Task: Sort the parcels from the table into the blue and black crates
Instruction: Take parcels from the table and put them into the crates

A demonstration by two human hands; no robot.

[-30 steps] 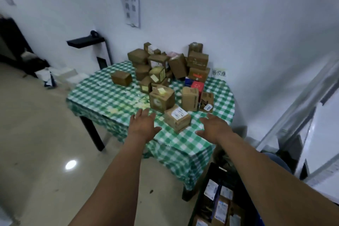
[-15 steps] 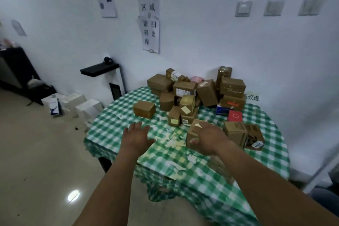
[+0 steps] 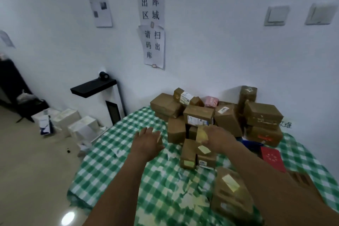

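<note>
Against the white wall (image 3: 220, 42), brown parcels (image 3: 262, 113) are crowding the green-checked counter (image 3: 99, 167); the left hand (image 3: 146, 143) is holding its fingers (image 3: 145, 132) straight, while the right hand (image 3: 220, 138) is hiding its own, grip impossible to tell.

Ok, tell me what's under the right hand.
A brown cardboard parcel with a yellow tape patch shows beneath the right hand. The hand covers the parcel's right side, so whether the fingers grip it cannot be seen.

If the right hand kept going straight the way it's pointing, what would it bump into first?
Most likely the small parcel with yellowish tape, directly ahead of the right hand; blur hides whether they touch. Behind it sits the labelled parcel.
</note>
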